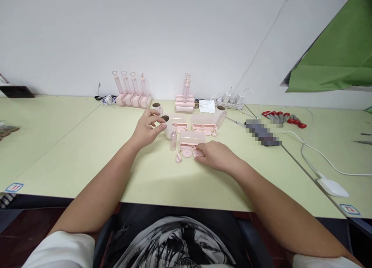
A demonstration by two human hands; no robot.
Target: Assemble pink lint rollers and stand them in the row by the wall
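Printed black-and-white fabric (177, 242) is seen before the pale-yellow surface (154, 182). Behind its front edge, a white brown-cored roll (167, 133), probably light, best held around its sides, is met by the left grip (148, 127), a flat pink disc (194, 153) by the right grip (219, 155); both half-curled, clasping untellable.

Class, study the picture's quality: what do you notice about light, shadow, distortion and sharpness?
Head view: soft, fairly even light on the wall; head view: a faint, soft-edged shadow on the table between the forearms, which look stretched toward the lower corners, probably wide-lens distortion; head view: the clear tube by the left hand has weak edges, and square blocks obscure the dark object at right.
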